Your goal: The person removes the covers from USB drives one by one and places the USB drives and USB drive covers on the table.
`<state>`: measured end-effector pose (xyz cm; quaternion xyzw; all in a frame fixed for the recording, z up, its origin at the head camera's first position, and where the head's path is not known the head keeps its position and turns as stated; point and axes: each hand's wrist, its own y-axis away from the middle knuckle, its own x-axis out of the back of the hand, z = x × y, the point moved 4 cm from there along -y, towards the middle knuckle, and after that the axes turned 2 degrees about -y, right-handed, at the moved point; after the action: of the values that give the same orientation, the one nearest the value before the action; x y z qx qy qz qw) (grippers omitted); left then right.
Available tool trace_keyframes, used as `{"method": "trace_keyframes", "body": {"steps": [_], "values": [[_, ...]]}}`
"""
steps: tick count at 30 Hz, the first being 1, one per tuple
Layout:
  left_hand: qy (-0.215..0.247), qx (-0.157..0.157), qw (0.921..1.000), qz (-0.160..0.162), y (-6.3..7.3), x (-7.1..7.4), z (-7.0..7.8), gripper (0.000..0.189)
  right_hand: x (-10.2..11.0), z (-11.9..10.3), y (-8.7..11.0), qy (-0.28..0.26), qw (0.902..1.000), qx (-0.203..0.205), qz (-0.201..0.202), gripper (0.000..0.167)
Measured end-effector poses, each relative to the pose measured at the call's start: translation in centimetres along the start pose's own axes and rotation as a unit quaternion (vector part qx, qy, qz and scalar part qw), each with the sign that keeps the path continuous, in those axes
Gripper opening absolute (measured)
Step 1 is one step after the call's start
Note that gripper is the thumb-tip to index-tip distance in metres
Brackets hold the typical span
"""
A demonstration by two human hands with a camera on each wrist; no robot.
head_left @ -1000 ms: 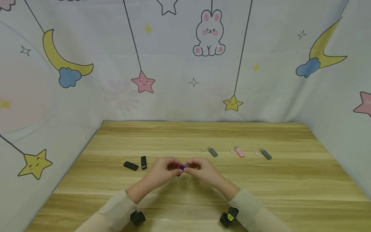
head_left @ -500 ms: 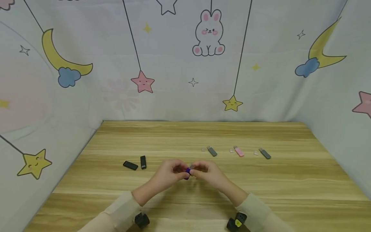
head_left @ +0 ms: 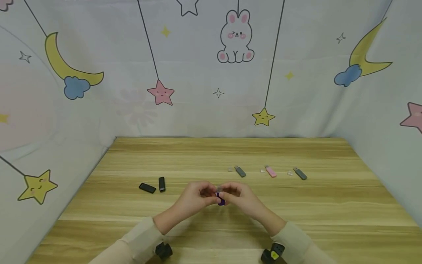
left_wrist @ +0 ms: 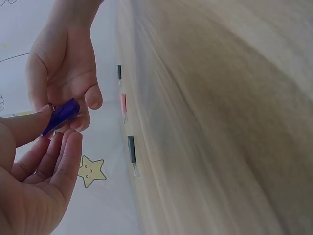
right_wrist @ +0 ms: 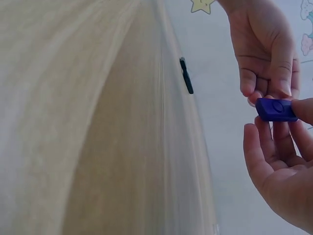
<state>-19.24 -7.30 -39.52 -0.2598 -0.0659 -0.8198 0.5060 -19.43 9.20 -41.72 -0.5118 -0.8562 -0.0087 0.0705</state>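
Observation:
Both hands meet over the table around a small purple USB flash drive (head_left: 221, 200). My left hand (head_left: 197, 196) pinches it from the left, its thumb at the drive's side. From the right, my right hand (head_left: 239, 196) grips it between thumb and fingers. A pale end (head_left: 219, 189) of the drive points away from me, partly hidden by fingers. In the right wrist view, the purple body (right_wrist: 276, 110) shows a rounded mark on its face, with the right thumb over one end. The left wrist view shows the purple body (left_wrist: 63, 115) tilted between the hands.
Towards the back right lie a grey USB drive (head_left: 240, 171), a pink one (head_left: 270, 171) and a second grey one (head_left: 300, 173), each with a small clear cap (head_left: 290, 173) beside it. At left are two black drives (head_left: 147, 188). A printed cloth (head_left: 191, 73) hangs behind the table.
Both hands have shifted slightly right with the purple drive. It has turned so its length runs nearer straight away from me, and the right thumb now lies further over its body.

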Motion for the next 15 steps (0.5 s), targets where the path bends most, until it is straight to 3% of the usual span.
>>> {"method": "trace_keyframes", "body": {"steps": [9, 15], "values": [[0.012, 0.012, 0.9998, 0.004, 0.2, 0.1, 0.8, 0.02, 0.3, -0.4, 0.6, 0.041, 0.9976, 0.035, -0.043, 0.028], [0.022, 0.0, 0.9998, -0.001, 0.3, -0.2, 1.1, 0.019, 0.1, -0.4, 1.1, 0.062, 0.9951, 0.047, -0.061, 0.025]]}}
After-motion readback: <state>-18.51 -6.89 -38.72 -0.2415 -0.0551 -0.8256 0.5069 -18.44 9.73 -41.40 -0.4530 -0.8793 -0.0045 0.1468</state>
